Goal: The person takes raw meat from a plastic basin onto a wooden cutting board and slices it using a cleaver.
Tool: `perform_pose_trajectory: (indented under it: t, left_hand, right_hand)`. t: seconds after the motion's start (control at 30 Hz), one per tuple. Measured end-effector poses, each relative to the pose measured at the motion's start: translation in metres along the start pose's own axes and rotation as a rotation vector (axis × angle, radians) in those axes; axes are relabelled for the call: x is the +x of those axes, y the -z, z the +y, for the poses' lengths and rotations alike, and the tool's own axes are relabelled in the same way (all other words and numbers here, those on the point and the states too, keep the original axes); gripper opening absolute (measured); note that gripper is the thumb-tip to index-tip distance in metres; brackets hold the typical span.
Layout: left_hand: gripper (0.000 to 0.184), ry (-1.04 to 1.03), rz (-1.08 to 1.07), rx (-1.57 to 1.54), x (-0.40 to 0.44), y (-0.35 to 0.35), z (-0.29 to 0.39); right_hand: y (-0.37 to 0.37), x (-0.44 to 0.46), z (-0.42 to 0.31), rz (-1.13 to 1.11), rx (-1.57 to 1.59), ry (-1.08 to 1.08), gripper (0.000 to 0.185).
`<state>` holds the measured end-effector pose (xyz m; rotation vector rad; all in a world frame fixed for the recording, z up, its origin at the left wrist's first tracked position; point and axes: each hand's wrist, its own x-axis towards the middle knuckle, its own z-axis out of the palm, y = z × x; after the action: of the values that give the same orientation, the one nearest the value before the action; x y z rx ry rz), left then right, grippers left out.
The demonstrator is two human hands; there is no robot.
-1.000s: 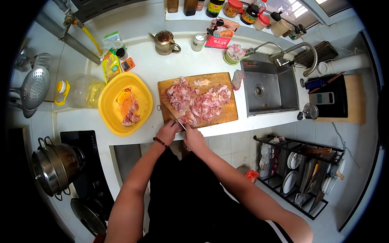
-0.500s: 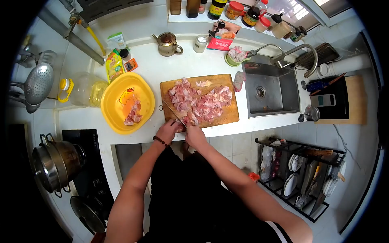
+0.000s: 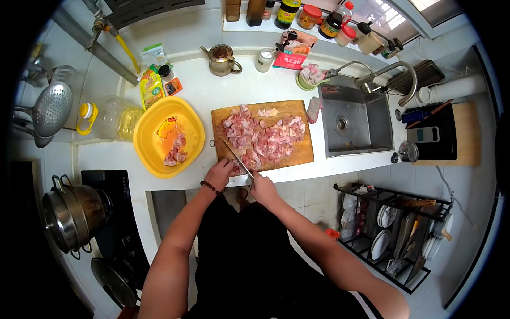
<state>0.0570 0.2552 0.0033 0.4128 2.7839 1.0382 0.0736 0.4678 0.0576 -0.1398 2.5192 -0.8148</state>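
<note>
A wooden cutting board (image 3: 292, 158) lies near the counter's front edge, with many chopped pieces of raw meat (image 3: 279, 139) on it. My right hand (image 3: 264, 190) is closed round the handle of a knife (image 3: 238, 159), whose blade slants up and left across the board's front left part. My left hand (image 3: 218, 174), with a beaded bracelet on its wrist, is at the board's front left corner, its fingers closed on a piece of raw meat beside the blade. That piece is partly hidden. Left of the board stands a yellow basin (image 3: 149, 154) holding a few meat pieces (image 3: 176, 151).
At right is a steel sink (image 3: 337, 139) with a faucet (image 3: 409, 80); a greyish cloth-like item (image 3: 314, 110) lies by its edge. Behind stand a metal teapot (image 3: 221, 60), a jar (image 3: 264, 60) and a green bowl (image 3: 305, 82). An oil jug (image 3: 119, 118) is at left.
The knife has come up and right, its blade now more visible over the meat, and my right hand has shifted right and slightly back. My left hand stays nearly in place.
</note>
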Motion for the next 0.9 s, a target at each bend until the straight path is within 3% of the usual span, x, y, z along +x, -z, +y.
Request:
perform_pose_trajectory:
  t: [0.23,0.33,0.4,0.63,0.73,0.83,0.9]
  left_hand:
    - [0.014,0.004,0.049,-0.038,-0.002,0.001,0.006]
    - [0.013,-0.003,0.046,-0.039,0.001,0.003,0.001]
    - [0.012,0.003,0.032,-0.047,0.001,0.001,-0.003]
    - [0.017,0.065,0.22,-0.068,0.001,0.01,-0.008]
    - [0.02,0.112,0.18,-0.05,0.0,0.004,-0.016]
    - [0.023,0.158,0.287,-0.132,0.001,0.0,0.005]
    - [0.035,0.142,0.366,0.013,0.004,-0.001,0.029]
  right_hand:
    - [-0.021,0.033,-0.004,0.039,-0.035,0.019,0.042]
    - [-0.013,0.014,0.002,0.019,-0.01,-0.002,0.041]
    - [-0.009,0.011,0.001,-0.002,0.011,-0.024,0.023]
    - [-0.003,0.024,-0.005,0.106,0.052,0.042,0.02]
    - [0.001,0.011,0.001,0.008,0.046,-0.017,0.017]
    - [0.001,0.016,-0.006,0.009,0.022,-0.041,0.016]
    - [0.001,0.018,-0.009,0.022,0.034,-0.03,0.016]
